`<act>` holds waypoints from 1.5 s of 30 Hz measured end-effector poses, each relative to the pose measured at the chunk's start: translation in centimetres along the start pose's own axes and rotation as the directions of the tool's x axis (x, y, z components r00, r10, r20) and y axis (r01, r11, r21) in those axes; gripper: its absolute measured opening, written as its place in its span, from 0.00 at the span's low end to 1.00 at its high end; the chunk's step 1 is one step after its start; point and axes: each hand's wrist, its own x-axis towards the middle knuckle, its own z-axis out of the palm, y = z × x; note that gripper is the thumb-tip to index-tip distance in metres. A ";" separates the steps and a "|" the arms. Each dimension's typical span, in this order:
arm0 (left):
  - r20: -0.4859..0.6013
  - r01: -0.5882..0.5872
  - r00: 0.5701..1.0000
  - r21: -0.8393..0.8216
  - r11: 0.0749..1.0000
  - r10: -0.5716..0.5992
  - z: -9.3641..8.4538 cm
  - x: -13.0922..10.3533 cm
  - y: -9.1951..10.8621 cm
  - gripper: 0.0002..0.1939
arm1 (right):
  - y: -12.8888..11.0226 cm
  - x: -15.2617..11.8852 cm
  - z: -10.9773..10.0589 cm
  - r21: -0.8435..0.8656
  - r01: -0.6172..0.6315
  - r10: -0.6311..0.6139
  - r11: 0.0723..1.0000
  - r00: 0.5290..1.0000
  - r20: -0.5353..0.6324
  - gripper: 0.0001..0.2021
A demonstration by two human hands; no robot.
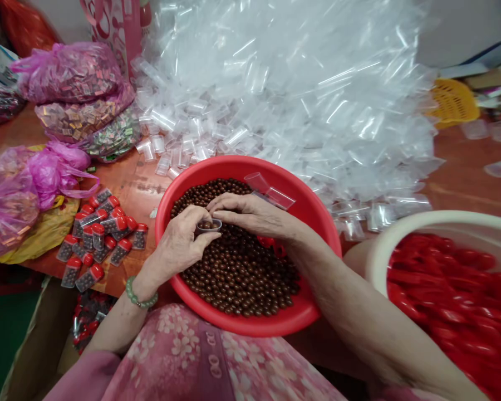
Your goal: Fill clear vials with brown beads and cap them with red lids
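Note:
A red basin point(333, 234) holds a heap of shiny brown balls point(250, 273). Over the heap, my left hand point(183, 236) grips a small clear container point(215, 229) with brown balls inside its mouth. My right hand point(250, 214) is beside that mouth, its fingers bent and close together; whatever they hold, if anything, is hidden. Two clear tubes point(280, 198) lie in the basin behind my right hand. Red caps point(279, 248) show under my right forearm.
Filled red-capped containers point(121, 252) lie left of the basin, near pink bags point(73, 83) of small packets. A large pile of clear tubes point(275, 100) stands behind. At right, a white tub point(378, 264) holds red pieces point(451, 301). A yellow basket point(455, 103) sits back right.

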 end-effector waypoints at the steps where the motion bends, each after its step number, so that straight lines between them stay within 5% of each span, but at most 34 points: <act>1: 0.017 0.034 0.999 -0.017 0.999 -0.034 0.1 0.0 0.0 0.04 | -0.1 -0.3 -0.2 -0.029 0.020 -0.021 0.999 0.999 -0.041 0.14; 6: 0.027 0.123 0.992 -0.038 0.992 -0.122 0.3 0.2 -0.1 0.04 | -1.1 -1.6 -0.1 -0.058 0.123 -0.132 0.991 0.974 -0.183 0.14; 12: 0.026 0.237 0.971 -0.132 0.962 -0.236 0.3 0.0 -0.5 0.08 | -1.8 -1.9 1.2 -0.164 0.212 -0.227 0.963 0.971 -0.077 0.16; 19: -0.047 0.155 0.986 -0.118 0.981 -0.162 0.0 0.2 0.0 0.07 | -2.2 -1.7 2.3 -0.224 0.190 -0.219 0.956 0.970 -0.110 0.19; 22: -0.056 0.183 0.978 -0.247 0.952 -0.202 -0.3 0.1 0.5 0.09 | -1.9 -2.6 1.2 -0.113 0.157 -0.180 0.981 0.956 -0.233 0.20; 25: 0.059 0.208 0.977 -0.446 0.871 -0.203 -0.7 -0.2 0.9 0.09 | -0.3 -4.0 -0.6 0.040 0.099 -0.063 0.994 0.842 -0.536 0.18; 27: 0.123 0.190 0.981 -0.403 0.895 -0.153 -0.9 -0.3 1.0 0.07 | 0.9 -5.0 -1.7 0.004 0.015 -0.009 1.000 0.750 -0.661 0.15; 28: 0.138 0.175 0.981 -0.351 0.920 -0.134 -0.9 -0.4 1.1 0.07 | 1.3 -5.5 -2.1 -0.059 -0.048 -0.004 0.997 0.740 -0.673 0.13; 33: 0.134 0.087 0.989 -0.206 0.975 -0.060 -0.6 -0.1 1.1 0.07 | 1.2 -6.2 -1.9 -0.495 -0.335 0.108 0.802 0.896 -0.432 0.10; 37: 0.170 0.132 0.981 -0.218 0.967 -0.095 -0.1 0.1 0.7 0.07 | 0.6 -5.1 0.1 -0.743 -0.473 0.313 0.473 0.879 -0.360 0.11; 39: 0.163 0.183 0.976 -0.259 0.948 -0.143 0.1 0.1 0.4 0.08 | 0.7 -4.5 1.0 -0.791 -0.472 0.350 0.390 0.870 -0.347 0.11; 42: 0.194 0.227 0.967 -0.372 0.900 -0.164 0.1 0.1 0.0 0.09 | 1.2 -4.3 1.5 -0.795 -0.463 0.357 0.391 0.873 -0.333 0.09; 45: 0.189 0.266 0.962 -0.477 0.838 -0.198 0.0 0.1 0.0 0.11 | 1.6 -4.9 1.1 -0.653 -0.463 0.264 0.599 0.884 -0.385 0.11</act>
